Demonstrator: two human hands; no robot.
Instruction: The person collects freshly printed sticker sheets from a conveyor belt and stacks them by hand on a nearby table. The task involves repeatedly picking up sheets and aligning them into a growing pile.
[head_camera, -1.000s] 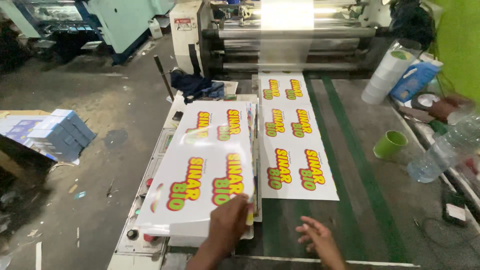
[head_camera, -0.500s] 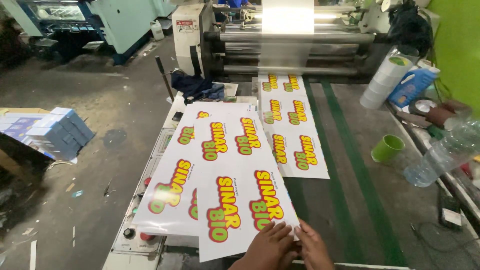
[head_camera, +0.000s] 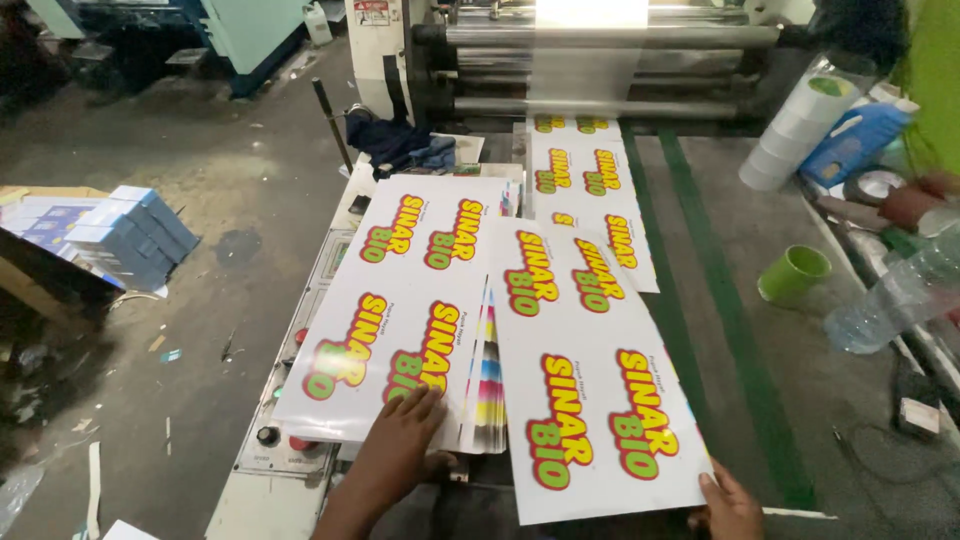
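Since half a second ago, one glossy white printed sheet has been drawn rightward off the stack of white printed sheets, pinched by the right hand; the left hand is pressed flat, open, on the stack, so separation looks nearly complete.

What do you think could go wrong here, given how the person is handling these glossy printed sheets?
The right hand grips only the near corner of the loose sheet, which tilts over the stack; it may sag or crease. The left hand rests flat on the stack's near edge, which overhangs the control panel, so the pile could slide. A plastic bottle lies on its side nearby and might roll toward the prints.
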